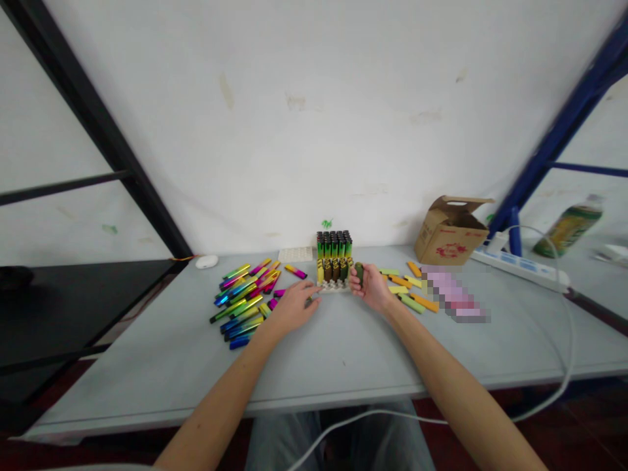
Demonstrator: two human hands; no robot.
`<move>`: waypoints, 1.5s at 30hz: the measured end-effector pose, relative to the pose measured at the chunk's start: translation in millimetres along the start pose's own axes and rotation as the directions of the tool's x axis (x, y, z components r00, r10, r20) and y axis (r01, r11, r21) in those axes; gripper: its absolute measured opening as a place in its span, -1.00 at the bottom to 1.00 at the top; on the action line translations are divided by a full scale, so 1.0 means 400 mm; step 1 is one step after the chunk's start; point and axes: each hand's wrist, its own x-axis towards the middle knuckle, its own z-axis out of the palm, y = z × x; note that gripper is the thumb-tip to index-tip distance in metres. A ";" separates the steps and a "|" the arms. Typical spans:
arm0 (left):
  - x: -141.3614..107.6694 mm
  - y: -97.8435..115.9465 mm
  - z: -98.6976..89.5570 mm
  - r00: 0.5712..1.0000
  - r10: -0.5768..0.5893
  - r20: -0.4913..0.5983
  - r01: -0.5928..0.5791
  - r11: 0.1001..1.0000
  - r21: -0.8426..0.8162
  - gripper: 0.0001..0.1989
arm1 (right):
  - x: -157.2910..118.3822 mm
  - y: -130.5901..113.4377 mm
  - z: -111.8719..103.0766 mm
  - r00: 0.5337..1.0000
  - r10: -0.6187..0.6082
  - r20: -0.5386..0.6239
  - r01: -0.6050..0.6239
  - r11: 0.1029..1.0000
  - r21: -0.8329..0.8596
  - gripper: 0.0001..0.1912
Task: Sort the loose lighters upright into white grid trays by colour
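Observation:
A white rack [333,286] stands near the wall with rows of green-and-black lighters [334,244] at its back and yellow and dark patterned ones [335,269] in front. My right hand [369,286] is closed around a dark green lighter [360,273] at the rack's right side. At the rack's front left, my left hand [298,305] has its fingers bent round a small item that I cannot make out. Shiny multicoloured lighters [243,292] lie heaped left of my left hand. Orange, yellow and green lighters [412,302] lie right of my right hand.
Behind the heap are a white tray [296,254] and a white case [207,261]. An open cardboard box [449,235], a power strip [523,268], a pixelated pink item [456,294] and a bottle [569,227] stand or lie at right. A white cable [569,353] crosses the front edge.

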 end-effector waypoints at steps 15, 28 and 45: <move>0.001 -0.005 0.007 1.000 -0.001 -0.003 0.001 1.000 0.006 -0.67 | -0.001 -0.001 0.003 0.998 0.068 -0.007 -0.067 0.995 0.071 -0.85; 0.003 -0.005 0.006 1.000 -0.014 0.003 0.014 1.000 -0.003 -0.67 | 0.006 -0.004 -0.008 0.998 -0.068 -0.007 0.068 0.995 0.067 -0.82; 0.002 -0.006 0.007 1.000 -0.020 0.021 0.021 1.000 -0.018 -0.67 | 0.014 0.001 -0.066 0.735 -0.664 0.138 0.438 0.310 -0.844 -0.74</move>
